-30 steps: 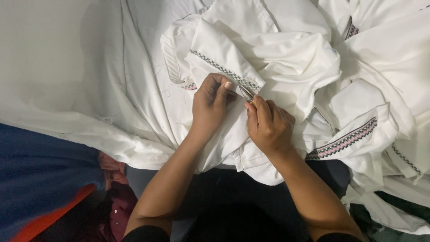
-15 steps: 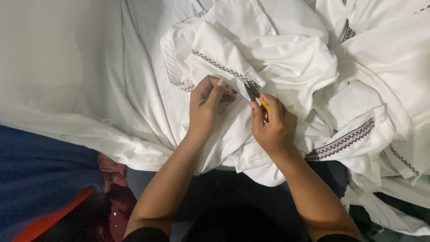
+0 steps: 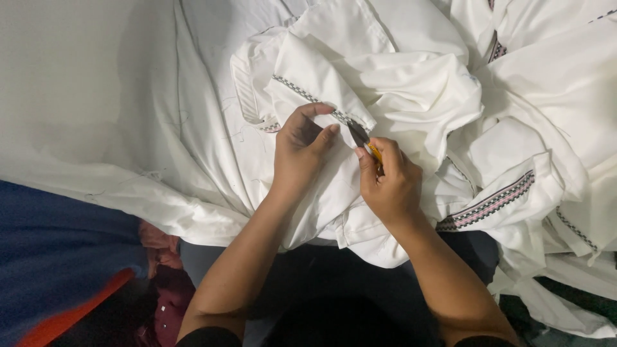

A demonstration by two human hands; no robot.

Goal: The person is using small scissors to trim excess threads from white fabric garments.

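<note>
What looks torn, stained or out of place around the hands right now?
Nothing stands out. The left hand pinches the trimmed edge of the white garment; the right hand holds small snips at that edge. No tear or stain shows.

surface: pale flat top [image 3: 58, 77], bare at the far left | on it: white sheet [image 3: 193, 128] spread and creased, its edge hanging toward the person | on the sheet: heap of white garments [image 3: 411, 83] with dark patterned trim, piled to the right
</note>
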